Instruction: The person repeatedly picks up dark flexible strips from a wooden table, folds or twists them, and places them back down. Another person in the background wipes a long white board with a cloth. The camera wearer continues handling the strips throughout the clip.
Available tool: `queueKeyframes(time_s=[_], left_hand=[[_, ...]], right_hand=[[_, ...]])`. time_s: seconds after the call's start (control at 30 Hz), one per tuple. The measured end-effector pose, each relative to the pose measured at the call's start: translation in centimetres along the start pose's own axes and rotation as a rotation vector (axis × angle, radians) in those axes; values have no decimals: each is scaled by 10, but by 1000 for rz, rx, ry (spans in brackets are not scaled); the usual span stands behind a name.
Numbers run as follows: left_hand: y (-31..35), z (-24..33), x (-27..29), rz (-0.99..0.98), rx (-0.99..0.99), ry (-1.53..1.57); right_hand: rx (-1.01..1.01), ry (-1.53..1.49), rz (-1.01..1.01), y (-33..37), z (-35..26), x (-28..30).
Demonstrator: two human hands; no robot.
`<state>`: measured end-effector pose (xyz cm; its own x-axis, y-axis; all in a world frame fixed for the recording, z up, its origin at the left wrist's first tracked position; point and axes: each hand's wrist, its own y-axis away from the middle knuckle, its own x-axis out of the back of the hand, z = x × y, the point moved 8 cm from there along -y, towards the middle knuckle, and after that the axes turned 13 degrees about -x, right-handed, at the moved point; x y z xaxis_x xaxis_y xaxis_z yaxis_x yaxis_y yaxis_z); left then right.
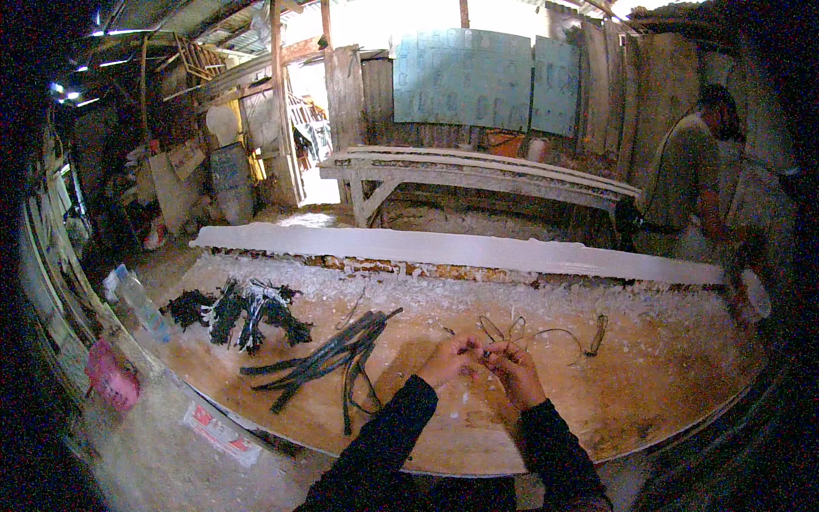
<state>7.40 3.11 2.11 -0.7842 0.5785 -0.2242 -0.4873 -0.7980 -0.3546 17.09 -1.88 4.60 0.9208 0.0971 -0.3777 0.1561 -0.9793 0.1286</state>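
Over the crumb-strewn wooden workbench (pixel 597 401), the left hand (pixel 450 358) and right hand (pixel 514 371) are meeting, fingertips pinching a thin wire loop (pixel 554 334) that is trailing rightward across the board. Judging by the springy wire, it could be slipping free or snagging the dark strap bundle (pixel 328 358) nearby.

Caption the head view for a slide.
Both hands, left hand and right hand, pinch thin wire over a workbench beside dark strips.

Dark strips (pixel 328 358) on a tan, white-flecked worktable (pixel 648 384), a white plank (pixel 461 249), black sleeves (pixel 375 452), a pink container (pixel 111 380).
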Motion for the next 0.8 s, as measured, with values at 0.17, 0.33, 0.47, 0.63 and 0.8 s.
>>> queueKeyframes(time_s=[0.17,0.33,0.47,0.63,0.8], left_hand=[[2,11,16,154,-10,-175],[-2,18,12,131,-97,-38],[1,17,6,146,-32,65],[1,13,-10,-24,41,33],[0,15,-7,-30,-13,6]], right_hand=[[100,-3,5,0,-5,-2],[188,34,55,2,-10,1],[237,29,67,4,-15,3],[260,137,115,5,-17,2],[214,200,142,7,-14,-1]])
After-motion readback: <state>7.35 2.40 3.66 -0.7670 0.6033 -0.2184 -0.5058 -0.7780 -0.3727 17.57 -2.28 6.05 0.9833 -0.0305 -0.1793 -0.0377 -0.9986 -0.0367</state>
